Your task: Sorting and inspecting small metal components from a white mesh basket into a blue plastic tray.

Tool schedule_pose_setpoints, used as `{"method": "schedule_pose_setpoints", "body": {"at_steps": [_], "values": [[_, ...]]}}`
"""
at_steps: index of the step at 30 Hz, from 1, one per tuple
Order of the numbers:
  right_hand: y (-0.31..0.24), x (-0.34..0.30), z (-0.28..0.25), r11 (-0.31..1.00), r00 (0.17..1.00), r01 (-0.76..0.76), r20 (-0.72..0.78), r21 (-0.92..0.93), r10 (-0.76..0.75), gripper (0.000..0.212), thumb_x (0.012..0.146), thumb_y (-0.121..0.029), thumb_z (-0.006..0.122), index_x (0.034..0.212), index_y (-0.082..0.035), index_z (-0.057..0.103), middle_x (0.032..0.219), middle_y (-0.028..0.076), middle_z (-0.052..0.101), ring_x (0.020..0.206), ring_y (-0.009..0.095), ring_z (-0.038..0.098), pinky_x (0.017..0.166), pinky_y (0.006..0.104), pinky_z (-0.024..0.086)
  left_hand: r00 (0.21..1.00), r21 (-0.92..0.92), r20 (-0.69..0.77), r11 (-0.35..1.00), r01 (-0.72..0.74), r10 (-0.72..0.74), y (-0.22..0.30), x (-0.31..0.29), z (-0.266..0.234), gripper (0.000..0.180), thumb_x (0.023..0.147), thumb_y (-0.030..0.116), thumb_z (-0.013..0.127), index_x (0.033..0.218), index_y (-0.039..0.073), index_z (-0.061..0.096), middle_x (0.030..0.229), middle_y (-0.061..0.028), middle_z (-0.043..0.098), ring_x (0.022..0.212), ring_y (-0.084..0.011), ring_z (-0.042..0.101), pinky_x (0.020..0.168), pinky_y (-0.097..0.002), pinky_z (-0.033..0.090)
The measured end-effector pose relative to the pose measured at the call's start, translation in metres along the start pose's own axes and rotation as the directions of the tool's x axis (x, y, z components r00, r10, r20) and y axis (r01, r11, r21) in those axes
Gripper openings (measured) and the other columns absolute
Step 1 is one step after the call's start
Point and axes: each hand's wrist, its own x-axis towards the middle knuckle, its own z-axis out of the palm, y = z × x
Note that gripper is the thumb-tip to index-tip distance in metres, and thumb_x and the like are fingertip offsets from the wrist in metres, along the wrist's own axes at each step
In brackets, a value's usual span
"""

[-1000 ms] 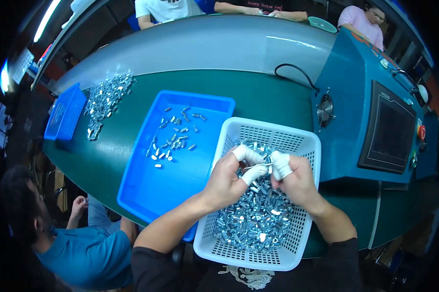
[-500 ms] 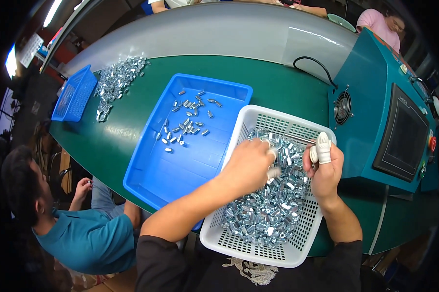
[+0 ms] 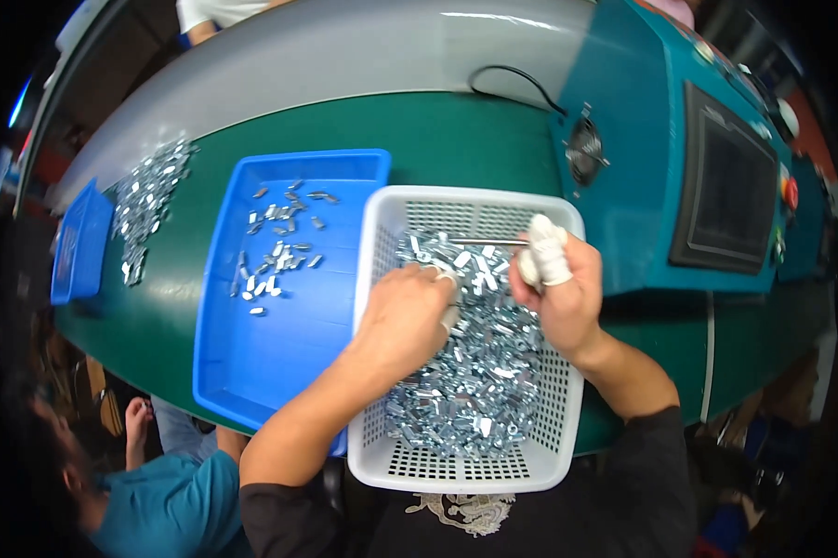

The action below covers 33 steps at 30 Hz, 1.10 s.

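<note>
**Sorting bench: white basket of small metal parts, both hands in it**

Listing what we see from the head camera, item by item.

- White perforated basket [image 3: 374,307]: sits on the green table [image 3: 158,335] directly in front of us, its left wall touching the blue tray. It holds a heap of small silvery metal parts [image 3: 475,391], thickest in the middle and toward the near end.
- Left hand [image 3: 409,321]: palm down in the basket, fingers curled into the heap and touching the parts. We cannot tell whether any piece is pinched between them.
- Right hand [image 3: 563,298]: raised at the basket's right wall, fingertips wrapped in white tape [image 3: 547,249]. The taped fingers are pressed together on the end of a thin metal rod [image 3: 488,242], which lies level above the parts near the far end and points left.
- Blue tray [image 3: 261,363]: left of the basket, a sparse scatter of the same silvery pieces [image 3: 275,251] in its far half.
- Loose pile of parts [image 3: 149,200]: on the table, further left, well apart from the basket.
- Small blue bin [image 3: 79,246]: at the table's left edge, beside that pile.
- Teal machine housing [image 3: 642,177]: right of the basket, with a dark screen [image 3: 730,200].
- Another person in a teal shirt [image 3: 158,507]: lower left, below the table edge.
</note>
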Motion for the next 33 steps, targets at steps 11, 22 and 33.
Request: {"method": "schedule_pose_setpoints", "body": {"at_steps": [11, 22, 33], "values": [[0.007, 0.005, -0.008, 0.997, 0.997, 0.062, 0.05, 0.047, -0.064, 0.029, 0.092, -0.015, 0.043, 0.069, -0.001, 0.052, 0.055, -0.001, 0.046, 0.051, 0.003, 0.042, 0.046, 0.0199, 0.035, 0.982, -0.634, 0.154, 0.751, 0.184, -0.111, 0.007, 0.0, -0.013, 0.021, 0.087, 0.007, 0.052, 0.106, 0.0, 0.056, 0.074, -0.0067, 0.057, 0.071, -0.0151, 0.054, 0.065, -0.0289, 0.043], [0.008, -0.001, -0.014, 0.997, 0.997, 0.076, 0.017, -0.015, -0.076, 0.028, 0.09, -0.013, 0.047, 0.067, 0.0, 0.053, 0.054, 0.0, 0.049, 0.049, 0.003, 0.043, 0.043, 0.021, 0.034, 0.939, -0.999, 0.023, -0.044, 0.008, -0.343, 0.016, -0.001, -0.027, 0.03, 0.085, 0.007, 0.055, 0.113, 0.003, 0.045, 0.111, -0.0212, 0.055, 0.103, -0.0335, 0.056, 0.084, -0.0376, 0.05], [0.002, -0.002, -0.008, 0.999, 0.994, -0.038, 0.104, -0.017, 0.04, 0.033, 0.093, -0.014, 0.04, 0.063, -0.002, 0.047, 0.053, 0.0, 0.046, 0.049, 0.006, 0.042, 0.046, 0.0221, 0.034, 0.922, -0.995, -0.073, 0.09, -0.042, -0.381, 0.012, -0.002, -0.025, 0.024, 0.087, 0.008, 0.053, 0.11, 0.0, 0.049, 0.106, -0.0172, 0.058, 0.098, -0.0318, 0.058, 0.081, -0.038, 0.051]]}}
